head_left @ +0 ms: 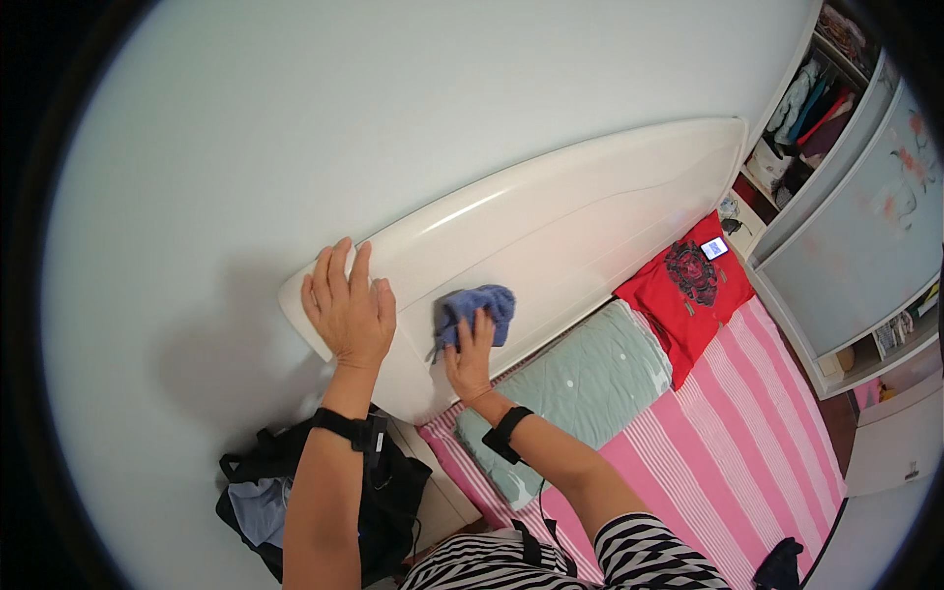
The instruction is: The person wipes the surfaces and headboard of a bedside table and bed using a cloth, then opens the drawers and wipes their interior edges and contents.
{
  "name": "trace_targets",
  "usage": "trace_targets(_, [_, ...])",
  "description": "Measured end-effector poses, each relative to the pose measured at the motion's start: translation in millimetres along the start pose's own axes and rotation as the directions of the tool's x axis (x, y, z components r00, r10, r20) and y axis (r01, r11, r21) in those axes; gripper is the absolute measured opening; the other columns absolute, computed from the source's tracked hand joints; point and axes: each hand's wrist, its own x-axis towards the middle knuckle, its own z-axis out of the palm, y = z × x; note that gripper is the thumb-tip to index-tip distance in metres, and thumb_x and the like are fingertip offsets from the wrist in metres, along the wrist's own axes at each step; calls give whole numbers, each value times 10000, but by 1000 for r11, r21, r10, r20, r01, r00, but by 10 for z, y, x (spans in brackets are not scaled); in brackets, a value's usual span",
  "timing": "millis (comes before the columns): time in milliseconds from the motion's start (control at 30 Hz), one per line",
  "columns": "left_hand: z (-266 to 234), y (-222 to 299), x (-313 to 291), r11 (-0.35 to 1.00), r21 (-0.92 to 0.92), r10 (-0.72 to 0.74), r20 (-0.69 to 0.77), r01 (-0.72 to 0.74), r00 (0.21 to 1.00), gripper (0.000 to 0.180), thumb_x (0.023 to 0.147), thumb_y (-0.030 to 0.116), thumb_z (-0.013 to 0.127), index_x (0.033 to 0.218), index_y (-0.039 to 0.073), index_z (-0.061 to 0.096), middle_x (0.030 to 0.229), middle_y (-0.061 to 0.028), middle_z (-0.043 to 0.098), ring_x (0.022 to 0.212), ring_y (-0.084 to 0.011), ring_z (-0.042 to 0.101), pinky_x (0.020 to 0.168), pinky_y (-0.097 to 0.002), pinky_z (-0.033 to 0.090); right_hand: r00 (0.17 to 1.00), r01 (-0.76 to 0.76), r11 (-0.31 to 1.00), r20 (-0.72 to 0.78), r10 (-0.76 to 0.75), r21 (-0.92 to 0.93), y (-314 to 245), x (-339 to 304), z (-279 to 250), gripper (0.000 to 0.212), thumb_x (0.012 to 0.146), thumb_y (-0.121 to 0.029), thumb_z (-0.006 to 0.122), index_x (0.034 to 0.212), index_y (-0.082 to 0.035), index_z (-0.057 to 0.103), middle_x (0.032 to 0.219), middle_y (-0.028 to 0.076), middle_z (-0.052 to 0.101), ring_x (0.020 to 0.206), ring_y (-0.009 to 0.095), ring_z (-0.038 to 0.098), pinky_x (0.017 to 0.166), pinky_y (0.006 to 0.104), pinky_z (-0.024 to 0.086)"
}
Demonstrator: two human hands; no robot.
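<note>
My right hand (472, 356) presses a folded blue cloth (482, 303) against the front face of a glossy white headboard (580, 216). Its fingers lie over the cloth's lower edge. At the headboard's left end, my left hand (351, 305) rests on the top edge with fingers stretched out and nothing in them. A black strap with a small box circles each forearm.
A pink-striped bed (708, 433) lies below the headboard, bearing a pale green pillow (590, 379) and a red pillow (693, 285) with a phone (714, 248) on it. A black bag (393, 487) sits at lower left. A wardrobe (855, 226) stands at right.
</note>
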Motion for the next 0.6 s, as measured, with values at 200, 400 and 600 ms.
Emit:
trace_targets(200, [-18,-48,4,996,94,-13,11,12,1000,405,859,273,494,1232,131,562,1319,-42,491,1252,-260,405,1038,-485,242,964,-140,989,-236,124,-54,882,494,-283,571,806,-58,480,1306,148,293,1458,323,153,1353,475,160,1122,493,130])
trace_targets(400, [66,36,37,995,104,-9,14,7,1000,405,860,274,497,1223,110,567,1299,-55,516,1243,-257,424,1049,-464,228,868,-297,951,-440,231,-86,2326,1514,-1047,591,910,-166,339,1368,173,185,1467,320,156,1387,396,142,1149,393,92])
trace_targets(600, [75,22,39,996,93,-6,5,6,1000,412,838,283,516,1199,95,584,1283,-61,525,1234,-261,431,1046,-460,227,814,-283,934,-460,354,217,2549,2816,-1816,618,910,-244,367,1381,131,227,1471,276,210,1375,361,201,1133,366,128])
